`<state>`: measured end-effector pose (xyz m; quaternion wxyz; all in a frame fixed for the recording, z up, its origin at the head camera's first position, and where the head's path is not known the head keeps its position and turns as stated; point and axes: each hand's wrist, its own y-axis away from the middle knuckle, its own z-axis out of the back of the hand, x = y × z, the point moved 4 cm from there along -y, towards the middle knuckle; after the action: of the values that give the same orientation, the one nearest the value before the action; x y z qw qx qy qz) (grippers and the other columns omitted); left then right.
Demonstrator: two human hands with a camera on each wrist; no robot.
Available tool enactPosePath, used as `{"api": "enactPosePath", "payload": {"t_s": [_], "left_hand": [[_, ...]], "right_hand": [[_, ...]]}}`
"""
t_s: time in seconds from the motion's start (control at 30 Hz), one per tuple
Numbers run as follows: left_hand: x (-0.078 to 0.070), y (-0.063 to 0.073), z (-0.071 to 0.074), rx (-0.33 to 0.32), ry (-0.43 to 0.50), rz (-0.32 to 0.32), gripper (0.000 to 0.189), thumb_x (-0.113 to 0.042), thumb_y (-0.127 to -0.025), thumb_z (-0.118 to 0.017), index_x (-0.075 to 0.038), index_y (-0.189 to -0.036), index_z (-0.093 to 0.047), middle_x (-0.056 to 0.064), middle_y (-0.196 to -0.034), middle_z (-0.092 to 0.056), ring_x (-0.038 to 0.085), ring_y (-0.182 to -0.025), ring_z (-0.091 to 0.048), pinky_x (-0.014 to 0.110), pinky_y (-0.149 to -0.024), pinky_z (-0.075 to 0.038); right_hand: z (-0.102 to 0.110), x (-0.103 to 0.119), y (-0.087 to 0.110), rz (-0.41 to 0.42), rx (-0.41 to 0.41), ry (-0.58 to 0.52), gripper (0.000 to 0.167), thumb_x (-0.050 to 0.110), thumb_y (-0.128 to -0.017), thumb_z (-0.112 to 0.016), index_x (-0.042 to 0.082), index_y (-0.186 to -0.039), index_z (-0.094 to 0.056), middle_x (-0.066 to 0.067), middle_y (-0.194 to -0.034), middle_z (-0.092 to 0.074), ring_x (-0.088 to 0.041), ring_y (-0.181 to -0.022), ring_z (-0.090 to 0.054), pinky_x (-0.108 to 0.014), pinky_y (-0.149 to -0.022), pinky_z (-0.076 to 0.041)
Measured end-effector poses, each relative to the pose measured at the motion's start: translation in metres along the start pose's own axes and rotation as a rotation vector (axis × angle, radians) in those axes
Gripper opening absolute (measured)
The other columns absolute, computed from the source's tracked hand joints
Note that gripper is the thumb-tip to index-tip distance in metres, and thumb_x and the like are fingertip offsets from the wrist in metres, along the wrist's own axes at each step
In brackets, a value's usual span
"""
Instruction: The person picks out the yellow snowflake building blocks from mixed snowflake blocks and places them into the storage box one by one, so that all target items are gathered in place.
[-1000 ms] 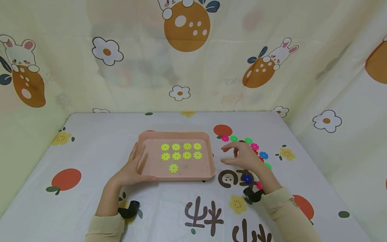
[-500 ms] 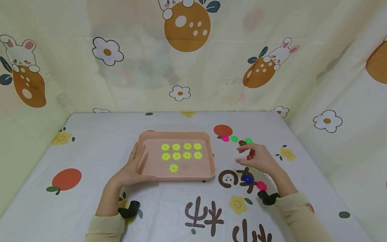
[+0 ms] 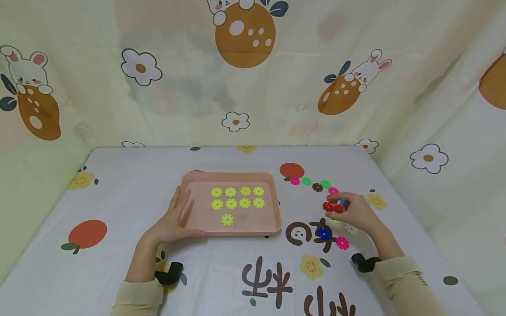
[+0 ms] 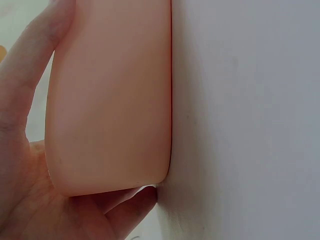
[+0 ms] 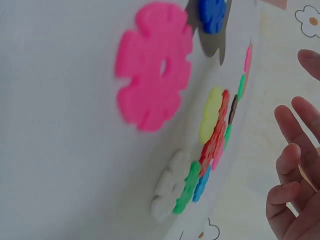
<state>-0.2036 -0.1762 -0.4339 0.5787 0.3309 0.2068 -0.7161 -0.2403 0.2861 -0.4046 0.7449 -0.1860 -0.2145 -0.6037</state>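
Note:
A pink tray point(image 3: 272, 228) stands on the table with several yellow-green snowflake discs point(image 3: 227, 220) in it, two rows of them and one single disc nearer me. My left hand point(image 3: 171, 219) grips the tray's near left corner, fingers over the left side and thumb along the front edge; the left wrist view shows the tray's wall point(image 4: 110, 100) between thumb and fingers. Above the scattered discs on the right is my right hand point(image 3: 356, 213), thumb and fingers apart and holding nothing. Red discs point(image 3: 328, 206) lie by its fingertips, with a yellow one point(image 5: 212, 115) close by.
Pink point(image 3: 294, 181), green point(image 3: 306, 181) and brown point(image 3: 317, 187) discs lie farther back. Nearer me are a dark blue point(image 3: 324, 234), a pink point(image 5: 155, 65) and a white disc point(image 3: 351, 229). A printed cloth point(image 3: 213, 272) covers the table; a patterned curtain point(image 3: 178, 109) hangs behind.
My right hand has moved right and slightly nearer me, from beside the tray to over the red discs. The left hand and tray have stayed still.

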Motion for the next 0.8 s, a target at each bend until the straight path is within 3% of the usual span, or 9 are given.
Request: {"api": "enactPosePath", "payload": {"t_s": [0.47,0.8], "left_hand": [[-0.001,0.000,0.000,0.000,-0.003,0.005,0.123,-0.051,-0.060,-0.080,-0.019,-0.148,0.000,0.014,-0.150,0.017,0.044,-0.135,0.001,0.065,-0.097,-0.020],[-0.001,0.000,0.000,0.002,0.001,0.000,0.123,-0.051,-0.061,-0.080,-0.020,-0.148,0.000,0.015,-0.150,0.017,0.043,-0.135,0.003,0.065,-0.097,-0.020]], "right_hand": [[-0.005,-0.023,0.003,-0.053,0.070,0.058,0.048,0.027,-0.070,-0.079,0.001,-0.108,-0.065,-0.009,-0.085,-0.058,-0.020,-0.070,-0.043,-0.026,-0.050,-0.039],[-0.010,-0.032,-0.001,-0.119,0.150,0.077,0.050,0.031,-0.069,-0.080,0.003,-0.108,-0.066,-0.007,-0.087,-0.058,-0.020,-0.071,-0.045,-0.027,-0.050,-0.041]]}}
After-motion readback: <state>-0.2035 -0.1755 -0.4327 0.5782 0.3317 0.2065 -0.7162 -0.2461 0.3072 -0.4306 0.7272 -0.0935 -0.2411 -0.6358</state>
